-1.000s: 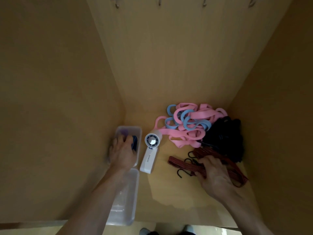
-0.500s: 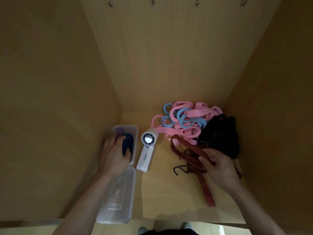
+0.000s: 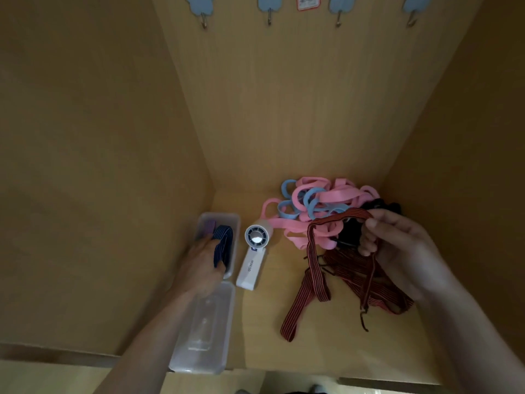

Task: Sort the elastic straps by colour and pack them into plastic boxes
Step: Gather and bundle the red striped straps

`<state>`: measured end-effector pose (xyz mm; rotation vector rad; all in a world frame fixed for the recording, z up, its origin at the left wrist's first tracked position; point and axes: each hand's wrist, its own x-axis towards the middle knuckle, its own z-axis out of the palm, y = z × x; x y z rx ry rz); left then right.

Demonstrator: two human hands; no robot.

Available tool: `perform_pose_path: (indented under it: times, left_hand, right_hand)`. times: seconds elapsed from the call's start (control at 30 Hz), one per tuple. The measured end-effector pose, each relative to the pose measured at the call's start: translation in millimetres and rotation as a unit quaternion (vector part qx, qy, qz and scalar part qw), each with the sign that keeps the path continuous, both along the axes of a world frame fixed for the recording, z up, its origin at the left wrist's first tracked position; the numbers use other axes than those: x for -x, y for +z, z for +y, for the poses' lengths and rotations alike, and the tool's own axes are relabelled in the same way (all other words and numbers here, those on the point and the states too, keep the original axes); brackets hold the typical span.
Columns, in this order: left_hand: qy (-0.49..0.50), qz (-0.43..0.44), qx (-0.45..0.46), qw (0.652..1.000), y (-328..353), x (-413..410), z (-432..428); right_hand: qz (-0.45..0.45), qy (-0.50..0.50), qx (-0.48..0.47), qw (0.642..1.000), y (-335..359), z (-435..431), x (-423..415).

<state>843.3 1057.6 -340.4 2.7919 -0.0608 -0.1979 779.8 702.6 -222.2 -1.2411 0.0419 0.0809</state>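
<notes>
fingers (image 3: pixel 372 223) of right hand (image 3: pixel 403 251) pinch red-and-black striped hook strap (image 3: pixel 314 260), raised higher off shelf (image 3: pixel 326 354) than half a second ago | left hand (image 3: pixel 199 265) flat, still pressing navy strap (image 3: pixel 223 241) into clear plastic box (image 3: pixel 220 216) | handheld fan (image 3: pixel 252 261) reads "miniso"

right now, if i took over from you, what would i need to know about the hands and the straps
Left hand rests on the navy striped elastic strap inside the far clear plastic box, beside a purple strap.
Right hand pinches a red-and-black striped elastic strap, lifted above more red striped straps.
Done: navy and purple are boxed.
Left: red, pink straps, light-blue straps and black straps are unsorted; the near clear plastic box waits.
</notes>
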Motion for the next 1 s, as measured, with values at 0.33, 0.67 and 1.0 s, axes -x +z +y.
perform_pose_path:
  times: [0.33,0.67,1.0]
  left_hand:
    - [0.026,-0.085,-0.049,0.995,-7,2,-1]
    - [0.006,0.054,-0.123,0.991,10,-17,-13]
    - [-0.050,0.053,-0.188,0.979,9,-26,-21]
  right_hand:
    - [-0.001,-0.002,-0.042,0.999,16,12,0]
    - [0.015,-0.001,-0.047,0.999,17,24,2]
    - [0.052,-0.013,0.064,0.997,-11,23,-2]
